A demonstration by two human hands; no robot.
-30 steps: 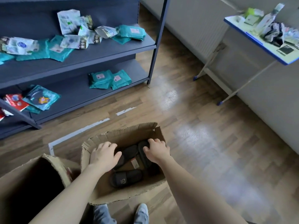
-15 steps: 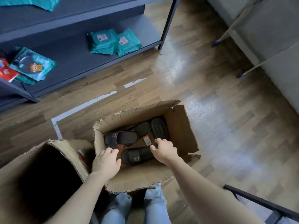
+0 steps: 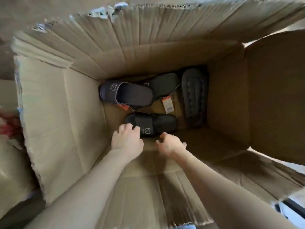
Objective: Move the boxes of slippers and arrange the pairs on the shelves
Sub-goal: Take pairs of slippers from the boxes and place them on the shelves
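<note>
1 cardboard box (image 3: 62, 113), open, viewed from above | 4 dark grey slippers on its floor: 10 o'clock slipper (image 3: 127, 95) and 6 o'clock slipper (image 3: 156, 123) with cat logo, 12 o'clock slipper (image 3: 165, 84), 3 o'clock slipper (image 3: 194, 98) sole-up | left hand (image 3: 127, 140) fingers curled on 6 o'clock slipper's toe, grip unclear | right hand (image 3: 171, 143) loosely curled, empty, just beside it | 2 orange tags (image 3: 167, 104)

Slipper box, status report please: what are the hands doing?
Left hand fingers on toe of nearest slipper, grip unclear. Right hand open beside it, empty. Three more slippers in box. Nothing blocking.
</note>
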